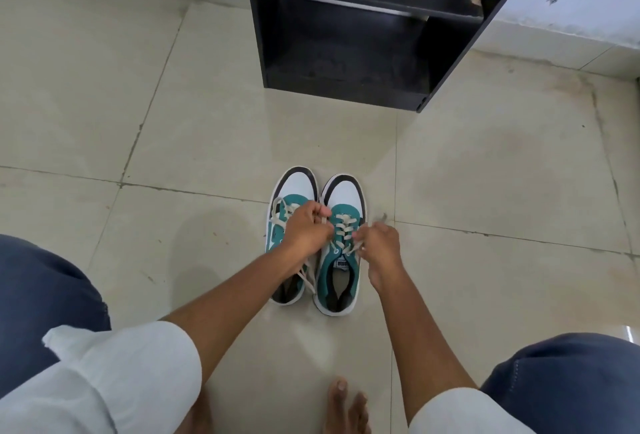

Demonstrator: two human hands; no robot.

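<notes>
L hand [306, 227]: fingers curled, pinching lace [343, 228] of shoe [343, 195]
R hand [379, 243]: pinching same lace, opp. side
2nd shoe [297, 188]: alongside, under L hand
Shelf [346, 35]: black, beyond toes

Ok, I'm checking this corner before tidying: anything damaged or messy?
The black shelf unit has a pale chip near its right upright. The left sneaker has loose laces trailing over its side, while the left hand and right hand pinch the right sneaker. The floor tiles look stained.
</notes>
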